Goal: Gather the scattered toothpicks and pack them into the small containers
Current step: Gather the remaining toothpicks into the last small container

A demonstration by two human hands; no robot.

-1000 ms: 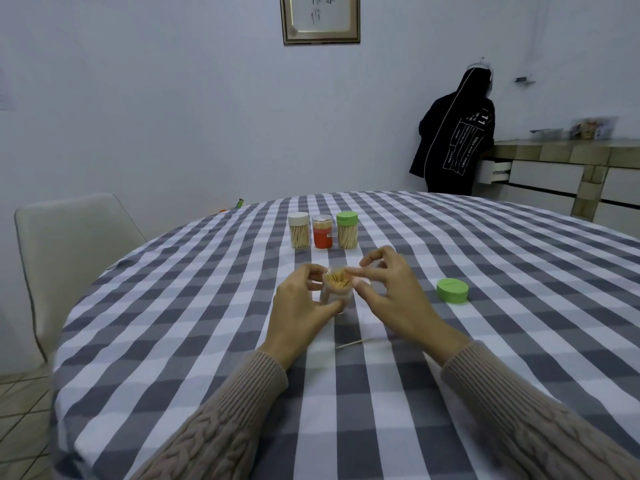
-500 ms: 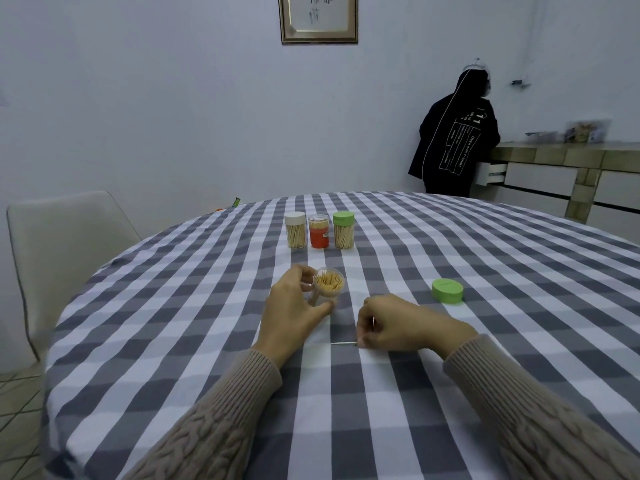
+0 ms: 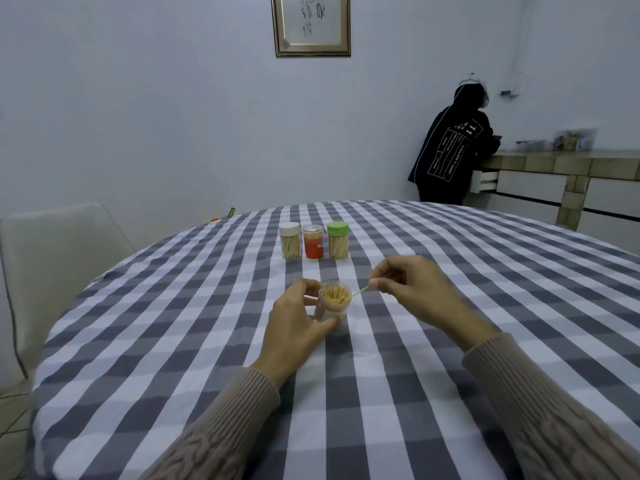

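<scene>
Wooden toothpick [image 3: 360,291] pinched in our right hand [image 3: 412,289] nears the almost full open container [image 3: 333,301] gripped by our left hand [image 3: 294,327]; three jars [image 3: 313,241] toward the surface's far edge look packed

— What are the hands doing?
— The left hand [image 3: 294,327] grips a small clear plastic container [image 3: 333,301] packed with toothpicks, on the grey-and-white checked tablecloth [image 3: 433,375].
— The other?
— The right hand [image 3: 412,289] pinches one thin wooden toothpick [image 3: 360,291], tip at the rim.

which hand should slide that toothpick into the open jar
Right. The right hand already pinches the toothpick, whose tip sits at the rim of the open jar. The left hand grips the jar and steadies it.
</scene>
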